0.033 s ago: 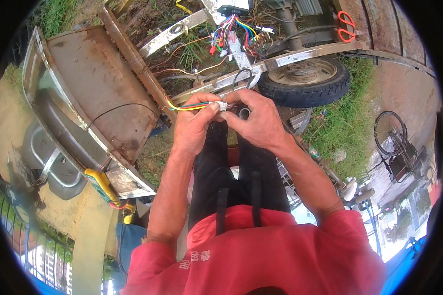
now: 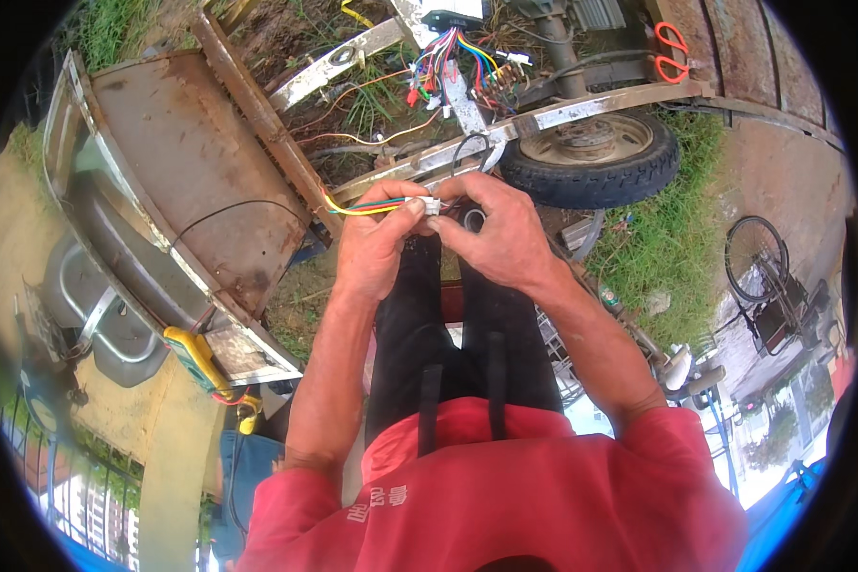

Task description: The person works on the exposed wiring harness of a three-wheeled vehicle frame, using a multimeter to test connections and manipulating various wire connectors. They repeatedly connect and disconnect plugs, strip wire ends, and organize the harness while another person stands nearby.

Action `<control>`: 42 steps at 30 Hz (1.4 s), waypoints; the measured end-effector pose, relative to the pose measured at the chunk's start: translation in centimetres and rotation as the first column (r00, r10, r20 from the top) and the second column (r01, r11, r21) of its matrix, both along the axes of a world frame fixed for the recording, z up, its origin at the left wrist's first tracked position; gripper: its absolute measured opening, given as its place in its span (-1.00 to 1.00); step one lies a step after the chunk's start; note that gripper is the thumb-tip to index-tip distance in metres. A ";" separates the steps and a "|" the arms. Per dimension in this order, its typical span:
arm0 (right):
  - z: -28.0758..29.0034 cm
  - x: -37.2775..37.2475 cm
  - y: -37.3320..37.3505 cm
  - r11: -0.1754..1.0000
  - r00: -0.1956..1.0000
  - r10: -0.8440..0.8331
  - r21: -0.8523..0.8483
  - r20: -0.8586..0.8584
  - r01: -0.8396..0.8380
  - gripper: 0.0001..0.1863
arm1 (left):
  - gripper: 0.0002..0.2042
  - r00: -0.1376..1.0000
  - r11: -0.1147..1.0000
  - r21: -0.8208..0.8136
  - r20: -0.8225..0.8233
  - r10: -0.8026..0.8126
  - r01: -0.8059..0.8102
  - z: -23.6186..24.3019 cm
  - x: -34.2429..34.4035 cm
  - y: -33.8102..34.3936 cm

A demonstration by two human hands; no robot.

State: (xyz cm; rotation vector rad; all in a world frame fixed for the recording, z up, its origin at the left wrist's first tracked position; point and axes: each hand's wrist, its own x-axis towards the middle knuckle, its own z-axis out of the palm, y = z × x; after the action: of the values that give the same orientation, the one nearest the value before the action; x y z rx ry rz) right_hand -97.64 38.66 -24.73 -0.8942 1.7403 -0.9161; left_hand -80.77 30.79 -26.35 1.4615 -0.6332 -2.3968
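My left hand (image 2: pixel 377 238) pinches a white plug connector (image 2: pixel 427 206), with yellow, green and red wires (image 2: pixel 353 207) running leftward out of it. My right hand (image 2: pixel 486 229) grips the connector from the right, where thin dark wires come out. Above them, a bundle of many coloured wires with plugs (image 2: pixel 448 67) hangs from a dark box (image 2: pixel 451 21) on a whitish metal frame (image 2: pixel 572 115).
A rusty sheet-metal panel (image 2: pixel 200 181) lies left, with a yellow multimeter (image 2: pixel 191 359) at its lower edge. A tyre (image 2: pixel 593 191) sits ahead right, orange-red handles (image 2: pixel 670 62) above it. A bicycle (image 2: pixel 767 286) stands at far right, beyond grass (image 2: pixel 653 257).
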 end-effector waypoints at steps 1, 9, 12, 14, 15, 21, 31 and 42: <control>-0.1 0.0 0.0 1.000 1.000 0.007 -0.002 -0.002 -0.007 -0.77 | -0.83 1.000 1.000 -0.001 -0.002 0.007 -0.007 0.0 0.0 0.0; 1.0 -0.4 -1.2 0.991 0.989 0.137 0.002 -0.056 -0.137 -0.75 | -0.85 0.975 0.982 -0.093 0.167 -0.145 0.162 1.2 0.0 -0.4; 2.2 -0.2 -2.0 0.994 0.994 0.104 0.048 -0.039 -0.102 -0.75 | -0.88 0.929 0.961 -0.099 0.301 -0.217 0.257 2.7 -0.5 -1.3; 2.6 -0.2 -2.5 0.990 0.991 0.126 0.074 -0.045 -0.122 -0.75 | -0.86 0.907 0.927 -0.141 0.302 -0.293 0.347 3.1 -0.5 -1.8; 2.9 0.0 -2.8 0.989 0.990 0.135 0.062 -0.050 -0.131 -0.75 | -0.84 0.913 0.924 -0.162 0.281 -0.295 0.348 3.6 -0.3 -2.2; 5.7 1.2 -6.1 0.937 0.939 0.327 -0.090 -0.105 -0.337 -0.74 | -0.83 0.953 0.937 -0.300 0.292 -0.087 0.177 6.7 2.1 -2.3; 11.8 5.0 -11.2 0.735 0.767 0.595 -0.221 -0.242 -0.640 -0.73 | -0.87 0.949 0.905 -0.357 0.123 0.290 -0.230 12.8 6.5 -1.6; 14.1 13.4 -17.9 0.631 0.693 0.662 -0.289 -0.285 -0.721 -0.73 | -0.84 0.946 0.886 -0.350 0.000 0.323 -0.303 13.7 16.4 -5.3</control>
State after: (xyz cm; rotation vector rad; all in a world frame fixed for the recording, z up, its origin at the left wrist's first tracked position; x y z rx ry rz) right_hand -84.26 20.78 -10.63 -1.7872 1.1477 -0.6567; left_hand -64.41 25.50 -12.62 1.3642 -0.7262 -1.8904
